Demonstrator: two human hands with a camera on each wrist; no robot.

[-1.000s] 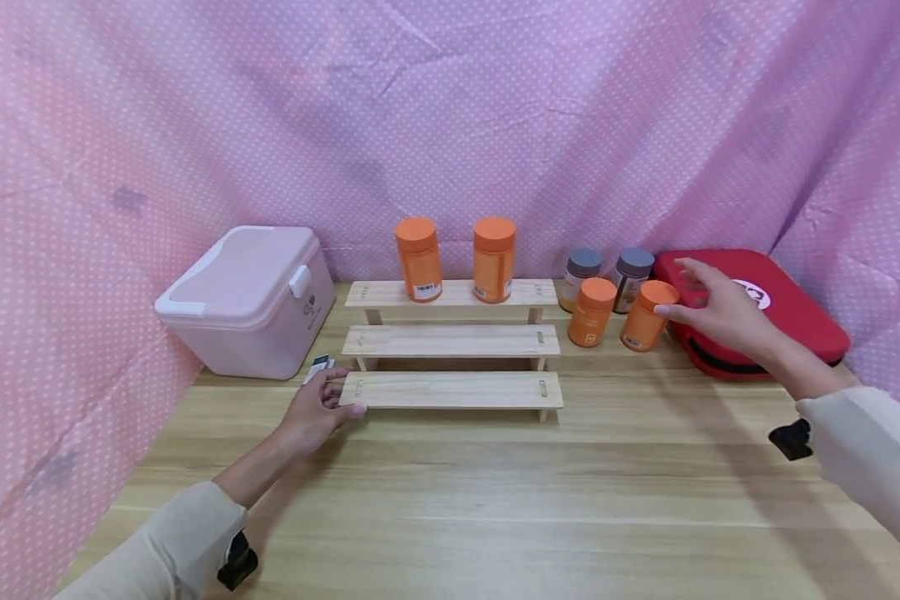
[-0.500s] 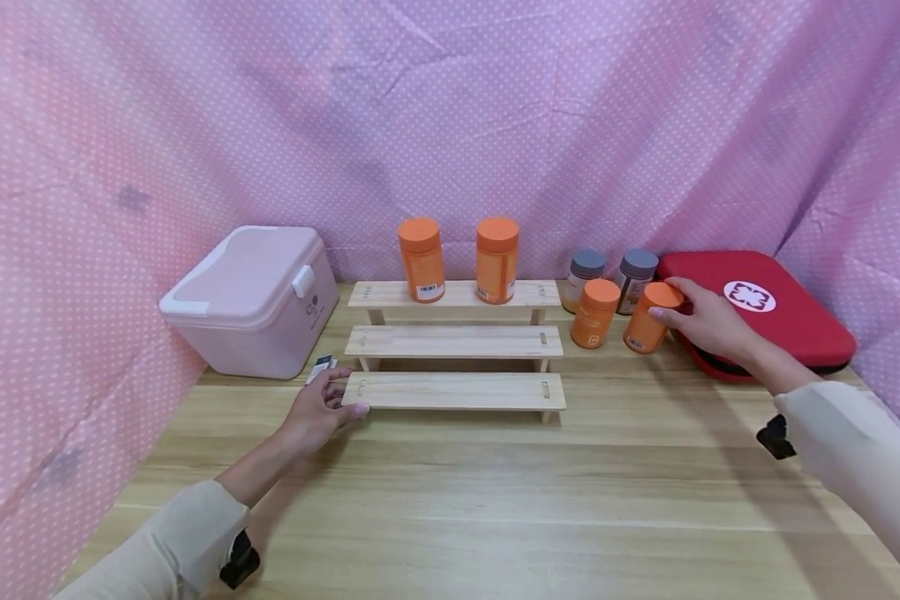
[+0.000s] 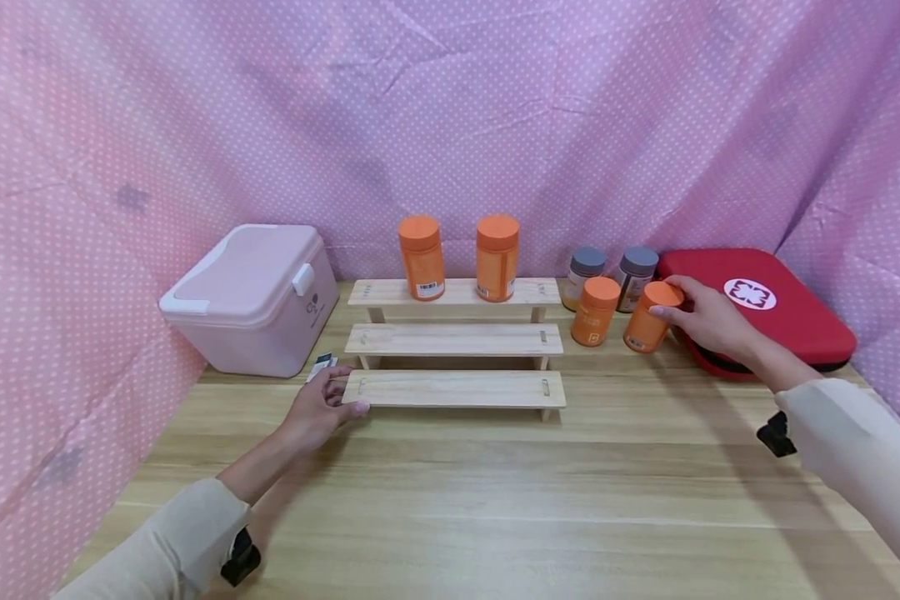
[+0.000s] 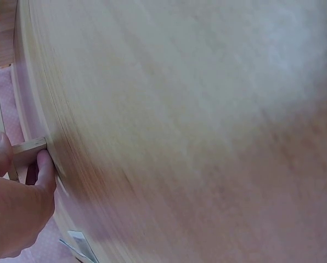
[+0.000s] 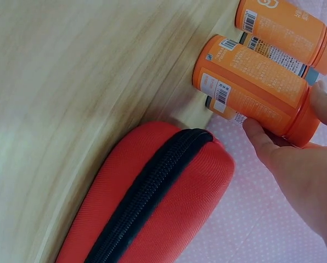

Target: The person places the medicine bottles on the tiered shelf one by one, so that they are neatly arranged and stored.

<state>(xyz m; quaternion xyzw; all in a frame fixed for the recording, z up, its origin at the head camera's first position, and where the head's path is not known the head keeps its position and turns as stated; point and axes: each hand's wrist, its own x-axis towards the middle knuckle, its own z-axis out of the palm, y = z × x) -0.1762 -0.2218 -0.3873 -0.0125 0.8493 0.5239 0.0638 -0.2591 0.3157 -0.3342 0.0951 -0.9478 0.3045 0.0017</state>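
Observation:
My right hand (image 3: 716, 321) grips an orange pill bottle (image 3: 643, 325) near its lid, thumb on one side and fingers on the other. The bottle stands on the table in front of the red case; in the right wrist view its barcode label faces the camera. At the left end of the lowest step, my left hand (image 3: 317, 412) pinches the three-step wooden rack (image 3: 453, 389); the left wrist view has its fingers around the board's end and leg (image 4: 32, 148). Two more orange bottles (image 3: 422, 262) stand on the top step. Another orange bottle (image 3: 594, 315) is left of the gripped one.
Two grey-lidded jars (image 3: 636, 275) stand behind the orange bottles at right. A red zip case (image 3: 765, 308) with a white emblem lies at far right. A pale pink lidded box (image 3: 251, 300) sits at left, with a small card (image 3: 322, 365) near it. Pink dotted cloth (image 3: 450, 125) hangs behind.
My right hand has come down and left from over the red case and closed around the nearby orange bottle. My left hand keeps its place on the rack.

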